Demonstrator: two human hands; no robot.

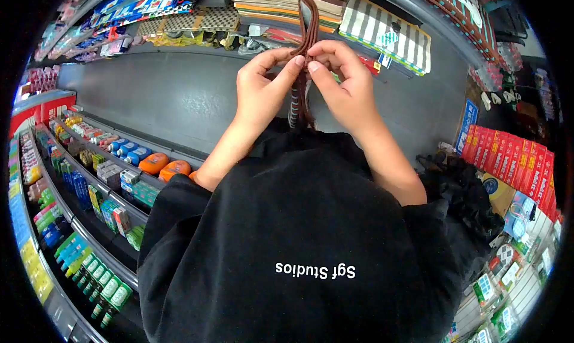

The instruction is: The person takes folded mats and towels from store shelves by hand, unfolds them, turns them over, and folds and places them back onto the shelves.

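My left hand (pixel 265 87) and my right hand (pixel 345 86) are raised side by side before my chest. Between their fingertips they pinch a brown strap bundle (pixel 310 29), whose exact kind I cannot make out. A long loop of it stands up above the fingers. Below them, darker brown and grey striped lengths hang down towards my black shirt (pixel 299 223). Both thumbs press on the middle of the bundle, where the fingers partly hide it. The other fingers of each hand are curled in.
Folded textiles (pixel 281 2) and a grey-white striped cloth (pixel 385 32) lie on the shelf ahead. Shelves at left carry orange containers (pixel 154 163), blue ones and green bottles (pixel 110 286). Red boxes (pixel 508 158) are stacked at right, above hanging packets. Grey floor (pixel 161 92) lies between the shelves.
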